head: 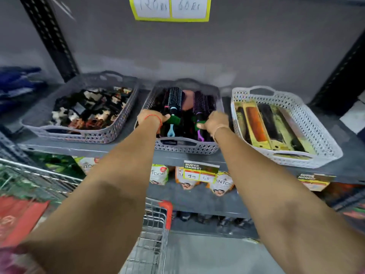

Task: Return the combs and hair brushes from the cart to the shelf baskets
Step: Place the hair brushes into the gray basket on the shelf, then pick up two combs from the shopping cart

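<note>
Both hands (152, 118) (212, 123) grip round brushes (174, 99) in the middle basket (203, 150)

The shelf-edge tag (200, 172) reads "SUPER MARKET", 99 and, it seems, 45; the yellow-bordered sign (170, 7) is blurred.

Both bare forearms stretched forward and up, near parallel. Left hand (150, 119) fingers curled closed, thin red thread round wrist. Right hand (214, 122) likewise clenched, thumb forward, thin pale bangle on wrist.

Even, shadowless light (blurred, warped edges)
</note>
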